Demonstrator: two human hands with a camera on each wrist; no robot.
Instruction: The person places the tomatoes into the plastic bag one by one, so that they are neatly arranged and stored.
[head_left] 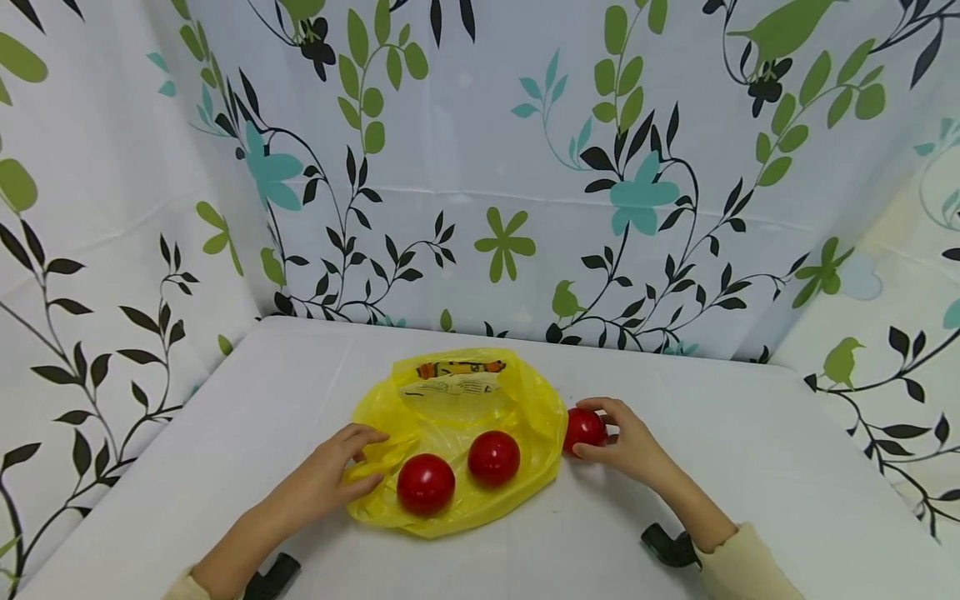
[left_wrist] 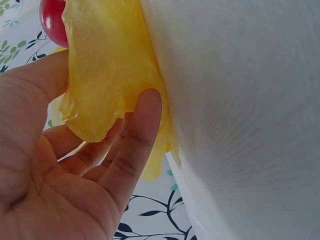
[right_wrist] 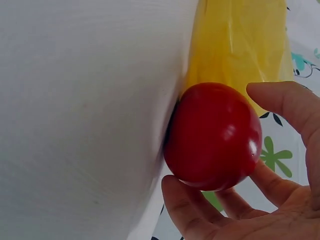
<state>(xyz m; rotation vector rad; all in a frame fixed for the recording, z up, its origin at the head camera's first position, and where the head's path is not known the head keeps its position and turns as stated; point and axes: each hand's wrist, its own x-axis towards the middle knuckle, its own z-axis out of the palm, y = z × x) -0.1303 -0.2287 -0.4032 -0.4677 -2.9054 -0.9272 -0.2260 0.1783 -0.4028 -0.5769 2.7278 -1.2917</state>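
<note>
A yellow plastic bag (head_left: 450, 521) lies spread on the table with two glossy red balls, a left one (head_left: 426, 484) and a right one (head_left: 493, 458), on its near part. At the bag's left edge is my left hand (head_left: 333, 471), thumb and fingers spread around a loose fold (left_wrist: 107, 75), fingertips touching the plastic. My right hand (head_left: 626, 442) holds a third red ball (right_wrist: 212, 137) at the bag's right edge. In the right wrist view the thumb is at the ball's upper side and the fingers curl under it, partly hidden behind it.
The white table (head_left: 750, 467) reaches back to a patterned curtain (head_left: 465, 167) with leaves, flowers and birds, which also hangs at both sides. Printed lettering shows on the bag's far part. Dark straps or mounts (head_left: 667, 546) sit at both wrists.
</note>
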